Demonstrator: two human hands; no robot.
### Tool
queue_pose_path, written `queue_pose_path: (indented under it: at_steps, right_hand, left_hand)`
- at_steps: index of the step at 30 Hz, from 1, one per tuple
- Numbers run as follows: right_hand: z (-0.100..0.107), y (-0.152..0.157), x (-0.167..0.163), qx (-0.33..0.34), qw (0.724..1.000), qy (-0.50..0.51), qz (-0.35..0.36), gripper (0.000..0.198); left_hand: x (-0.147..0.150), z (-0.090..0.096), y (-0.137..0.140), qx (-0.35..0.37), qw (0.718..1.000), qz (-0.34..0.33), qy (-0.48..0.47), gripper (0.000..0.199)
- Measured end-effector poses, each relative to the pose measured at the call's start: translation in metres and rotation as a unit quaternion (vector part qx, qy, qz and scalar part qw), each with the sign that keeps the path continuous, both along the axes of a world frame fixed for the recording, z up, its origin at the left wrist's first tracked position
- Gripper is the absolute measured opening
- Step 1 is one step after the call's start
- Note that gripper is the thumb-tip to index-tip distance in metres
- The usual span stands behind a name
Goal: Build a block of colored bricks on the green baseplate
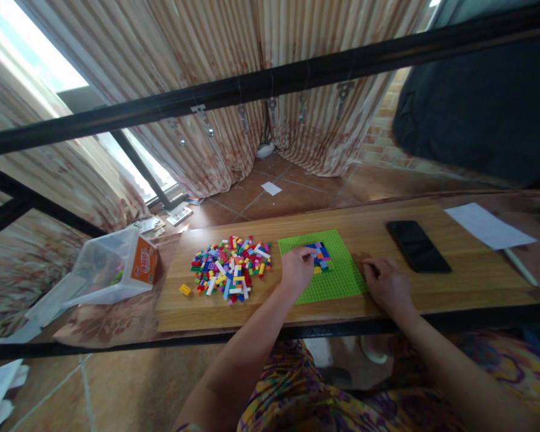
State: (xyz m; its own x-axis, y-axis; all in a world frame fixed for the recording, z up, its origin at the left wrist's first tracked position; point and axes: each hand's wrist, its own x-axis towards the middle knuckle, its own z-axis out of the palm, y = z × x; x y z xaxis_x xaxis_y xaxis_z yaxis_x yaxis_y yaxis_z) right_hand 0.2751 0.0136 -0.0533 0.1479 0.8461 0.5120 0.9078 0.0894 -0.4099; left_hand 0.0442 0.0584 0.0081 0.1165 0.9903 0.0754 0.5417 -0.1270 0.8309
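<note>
A green studded baseplate point(333, 289) lies on the wooden board, with a patch of blue, black, orange and yellow bricks point(323, 255) pressed onto its upper middle. My left hand point(297, 267) reaches over the plate's left side, fingers pinched together at the edge of that patch; whatever sits between the fingertips is too small to make out. At the plate's right edge rests my right hand point(389, 285), its fingers curled in, and I cannot see whether they hold anything. To the left spreads a pile of loose colourful bricks point(231, 267).
One yellow brick point(185, 290) lies apart, left of the pile. A clear plastic box point(103, 267) with an orange label stands beyond the board's left end. On the right are a black phone point(418, 246), white paper point(489, 225) and a white pen point(521, 266). A dark rail point(270, 84) crosses above.
</note>
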Motion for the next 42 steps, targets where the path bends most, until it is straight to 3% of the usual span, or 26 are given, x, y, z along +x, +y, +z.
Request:
queue_pose_path:
  at_steps: [7, 13, 26, 37, 42]
  right_hand:
    - [0.001, -0.001, -0.001, -0.008, 1.0, -0.003, -0.008, 0.025]
    - [0.0, -0.001, 0.0, -0.009, 1.0, 0.002, -0.003, 0.024]
    - [0.0, 0.0, 0.001, -0.004, 1.0, -0.005, -0.005, 0.025]
    - [0.0, -0.001, 0.0, -0.003, 1.0, -0.003, -0.003, 0.026]
    - [0.0, 0.0, 0.0, -0.003, 1.0, -0.003, -0.007, 0.026]
  left_hand:
    - [0.002, -0.004, 0.002, 0.093, 0.978, -0.088, 0.165, 0.028]
    - [0.005, 0.0, 0.0, 0.081, 0.963, -0.1, 0.236, 0.026]
    - [0.01, 0.006, -0.001, 0.05, 0.97, -0.054, 0.231, 0.026]
    - [0.008, 0.009, 0.001, 0.039, 0.973, -0.063, 0.218, 0.026]
    - [0.009, 0.02, 0.006, 0.003, 0.96, -0.093, 0.265, 0.025]
